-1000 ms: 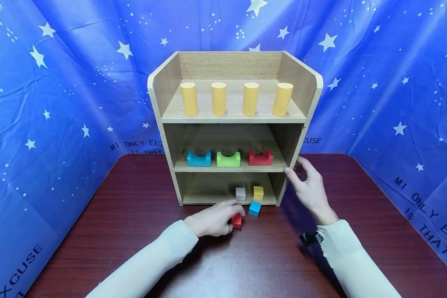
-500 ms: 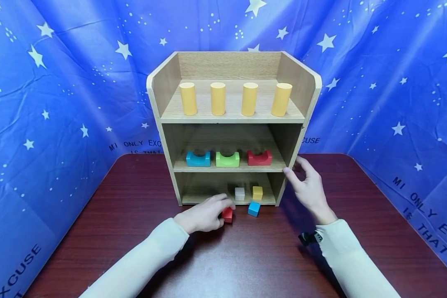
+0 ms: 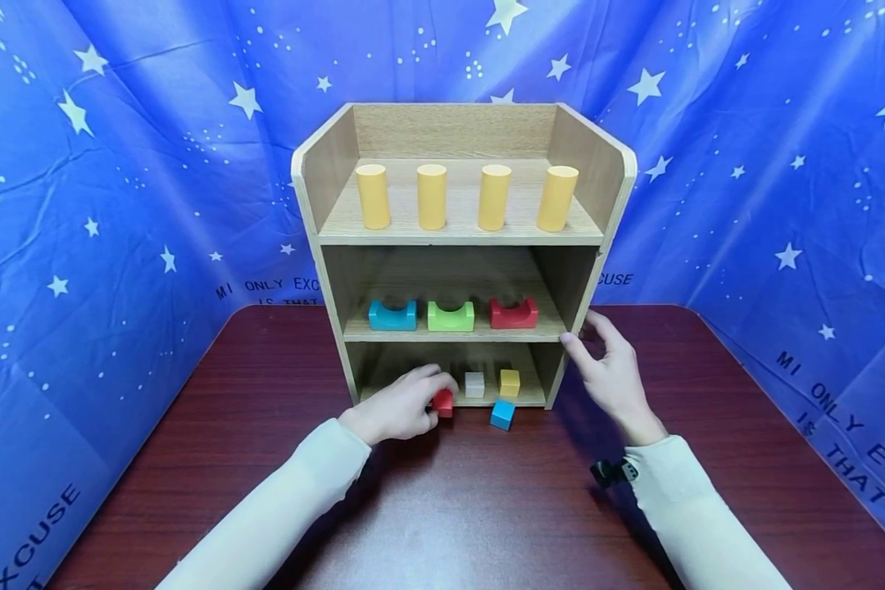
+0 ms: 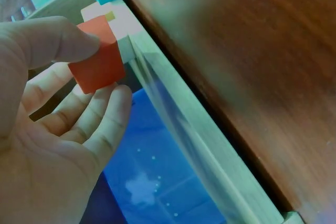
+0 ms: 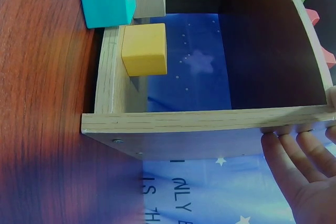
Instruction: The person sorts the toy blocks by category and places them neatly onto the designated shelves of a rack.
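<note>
My left hand (image 3: pixel 404 403) pinches a red cube (image 4: pixel 97 56) between thumb and fingertips, at the front edge of the bottom shelf. To its right a white cube (image 3: pixel 474 384) and a yellow cube (image 3: pixel 510 383) sit on that shelf. A blue cube (image 3: pixel 502 415) lies on the table just in front of the shelf edge. My right hand (image 3: pixel 616 378) rests on the right side panel of the wooden shelf unit (image 3: pixel 317 246), thumb on its front edge and fingers along the outer face.
Several yellow cylinders (image 3: pixel 432 197) stand upright on the top shelf. Blue (image 3: pixel 393 316), green (image 3: pixel 451 317) and red (image 3: pixel 513 315) arch-cut blocks line the middle shelf. A starry blue curtain (image 3: pixel 118 188) surrounds the dark red table (image 3: pixel 487 508).
My left hand has carried the red cube leftward across the table and then forward to the bottom shelf's edge. The right hand has stayed on the side panel.
</note>
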`<state>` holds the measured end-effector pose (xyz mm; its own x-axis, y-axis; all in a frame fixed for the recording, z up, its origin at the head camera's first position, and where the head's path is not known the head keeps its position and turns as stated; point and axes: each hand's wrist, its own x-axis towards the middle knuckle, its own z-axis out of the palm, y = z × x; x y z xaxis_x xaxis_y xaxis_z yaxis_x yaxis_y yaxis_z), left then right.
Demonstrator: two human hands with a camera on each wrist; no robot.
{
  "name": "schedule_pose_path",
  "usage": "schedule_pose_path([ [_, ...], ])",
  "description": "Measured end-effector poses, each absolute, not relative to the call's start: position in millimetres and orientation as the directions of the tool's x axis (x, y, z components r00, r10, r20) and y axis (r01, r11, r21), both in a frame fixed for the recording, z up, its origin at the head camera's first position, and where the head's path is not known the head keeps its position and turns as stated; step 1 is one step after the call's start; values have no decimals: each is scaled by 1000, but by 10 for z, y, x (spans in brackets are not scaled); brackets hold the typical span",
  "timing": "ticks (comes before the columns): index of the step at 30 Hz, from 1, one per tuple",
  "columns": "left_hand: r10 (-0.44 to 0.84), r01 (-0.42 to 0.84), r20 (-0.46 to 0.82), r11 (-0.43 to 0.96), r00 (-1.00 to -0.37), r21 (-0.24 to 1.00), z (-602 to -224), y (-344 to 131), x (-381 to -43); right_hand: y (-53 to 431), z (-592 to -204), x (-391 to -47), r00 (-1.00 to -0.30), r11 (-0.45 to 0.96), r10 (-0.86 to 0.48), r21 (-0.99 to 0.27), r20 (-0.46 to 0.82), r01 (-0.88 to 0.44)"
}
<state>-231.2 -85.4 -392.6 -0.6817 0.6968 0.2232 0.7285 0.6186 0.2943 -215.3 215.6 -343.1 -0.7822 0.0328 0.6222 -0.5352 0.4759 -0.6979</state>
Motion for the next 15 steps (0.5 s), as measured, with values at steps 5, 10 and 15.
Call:
schedule_pose_path([
  [5,666,698,215,658,-714,282,-3908,-845,-2370,2245,-3592,-2297,-784,473,40,-702,620,-532],
  [10,631,662,204,688,-748,297,-3923,-823,-2425,2272,-3646,-2347,-781,464,47,-706,623,-536],
  [15,618,647,200,689,-760,329,-3945,-803,-2478,2276,-3645,-2344,-782,460,46,-708,622,-536],
])
